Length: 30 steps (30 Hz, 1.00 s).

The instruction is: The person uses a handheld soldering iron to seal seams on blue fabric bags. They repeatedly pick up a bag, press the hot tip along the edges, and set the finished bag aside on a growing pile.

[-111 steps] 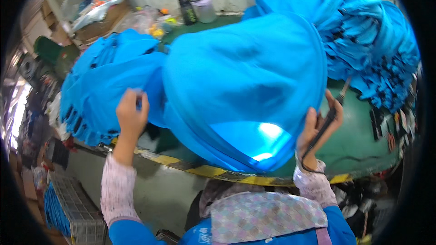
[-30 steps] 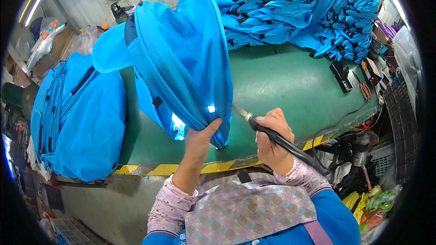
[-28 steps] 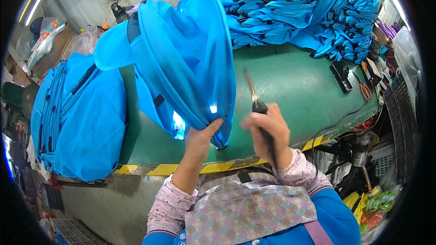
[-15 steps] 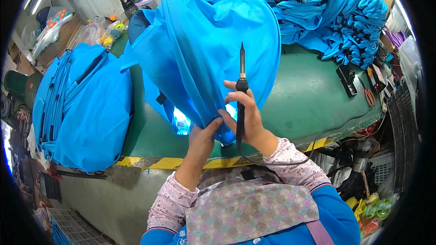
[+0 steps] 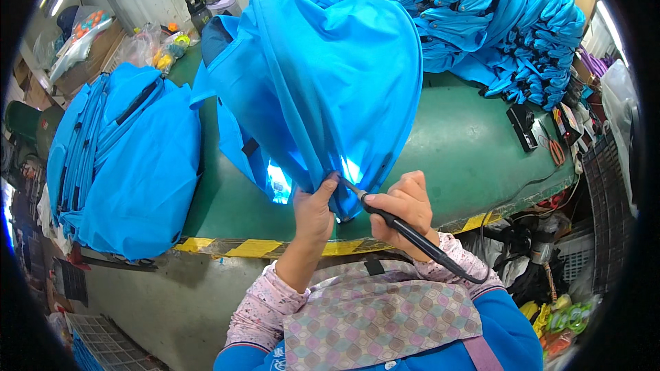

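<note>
A blue fabric canopy (image 5: 323, 69) with a curved, ribbed edge stands over the green worktable, its narrow gathered end toward me. My left hand (image 5: 313, 213) pinches that gathered end, thumb on top. In my right hand (image 5: 404, 207) is a soldering iron (image 5: 412, 237) with a black handle, its cord trailing from the back. The iron's metal tip points left and meets the fabric close beside my left thumb; the very end of the tip is hidden in the folds. Bright light shows on both sides of the gathered end.
More blue folded canopies (image 5: 137, 165) lie at the left edge of the green table (image 5: 467, 144). A large pile of them (image 5: 495, 20) fills the back right. A black box (image 5: 522, 127) and orange-handled tool (image 5: 555, 151) lie at the right. Yellow-black tape (image 5: 254, 248) lines the front edge.
My right hand has turned the soldering iron from pointing upward to pointing left, bringing its tip down to the fabric. My left hand keeps its pinch.
</note>
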Tool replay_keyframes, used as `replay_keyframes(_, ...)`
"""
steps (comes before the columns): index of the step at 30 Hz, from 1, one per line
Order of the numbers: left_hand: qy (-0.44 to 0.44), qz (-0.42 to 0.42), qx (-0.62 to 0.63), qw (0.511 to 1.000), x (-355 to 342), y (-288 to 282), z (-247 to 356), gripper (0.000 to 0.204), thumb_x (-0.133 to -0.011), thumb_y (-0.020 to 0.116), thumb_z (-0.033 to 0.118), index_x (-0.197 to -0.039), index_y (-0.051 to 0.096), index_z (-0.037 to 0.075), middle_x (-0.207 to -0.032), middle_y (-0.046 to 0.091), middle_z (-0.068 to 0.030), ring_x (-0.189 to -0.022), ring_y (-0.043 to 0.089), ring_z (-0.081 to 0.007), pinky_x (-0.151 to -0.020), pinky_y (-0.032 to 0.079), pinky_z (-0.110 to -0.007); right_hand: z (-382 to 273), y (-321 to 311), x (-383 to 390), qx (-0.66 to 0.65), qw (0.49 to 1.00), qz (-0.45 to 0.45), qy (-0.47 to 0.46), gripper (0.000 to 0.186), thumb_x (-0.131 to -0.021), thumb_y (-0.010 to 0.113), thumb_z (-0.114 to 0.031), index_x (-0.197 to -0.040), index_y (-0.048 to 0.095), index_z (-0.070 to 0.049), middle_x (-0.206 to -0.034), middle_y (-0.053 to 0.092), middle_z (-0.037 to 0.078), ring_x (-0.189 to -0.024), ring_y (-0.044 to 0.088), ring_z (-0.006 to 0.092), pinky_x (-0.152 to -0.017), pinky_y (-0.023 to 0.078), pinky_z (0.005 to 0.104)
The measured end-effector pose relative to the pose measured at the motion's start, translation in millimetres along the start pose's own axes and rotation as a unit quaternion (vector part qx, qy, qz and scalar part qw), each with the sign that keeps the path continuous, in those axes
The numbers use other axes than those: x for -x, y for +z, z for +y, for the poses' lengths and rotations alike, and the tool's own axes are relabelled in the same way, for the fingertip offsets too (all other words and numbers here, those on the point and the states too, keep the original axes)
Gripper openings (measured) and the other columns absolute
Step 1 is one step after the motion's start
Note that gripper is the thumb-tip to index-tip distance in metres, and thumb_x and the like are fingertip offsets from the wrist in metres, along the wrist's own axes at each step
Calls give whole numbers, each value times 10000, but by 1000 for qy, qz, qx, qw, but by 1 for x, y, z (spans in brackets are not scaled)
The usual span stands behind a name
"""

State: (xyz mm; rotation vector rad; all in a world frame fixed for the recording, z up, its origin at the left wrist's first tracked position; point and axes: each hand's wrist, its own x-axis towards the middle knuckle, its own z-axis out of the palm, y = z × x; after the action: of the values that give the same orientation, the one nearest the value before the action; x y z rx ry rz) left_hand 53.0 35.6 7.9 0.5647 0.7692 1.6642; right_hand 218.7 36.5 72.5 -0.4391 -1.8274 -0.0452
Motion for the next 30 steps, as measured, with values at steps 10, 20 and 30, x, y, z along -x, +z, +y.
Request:
replay_keyframes(10,9,7,-51,999,4,5,1,277,-877,710,-5,-1143,636,15,-1073,694,-91,-948,663,-183,-889,510,-312,2,13,-12,50,996,-65,-43,310,-729,753,-187,-1010,681,-77,-689,552,-21,-626,510,177,-648,368,338)
replay_keyframes(20,4,3,-46,999,11,3,10,365,-877,758,74,-1209,618,19,-1156,674,-70,-1044,625,-176,-939,478,-331,24,-5,-4,-50,981,121,140,371,-858,717,-6,-1207,591,3,-919,658,128,-861,599,246,-765,469,373)
replay_keyframes(30,146,-112,-516,837,-3,53,196,549,-885,739,357,-1240,550,-18,-974,692,-161,-871,666,-300,-786,519,-392,83,21,-42,79,977,173,92,420,-905,593,44,-1293,449,-28,-1293,544,238,-1175,551,360,-1031,423,448)
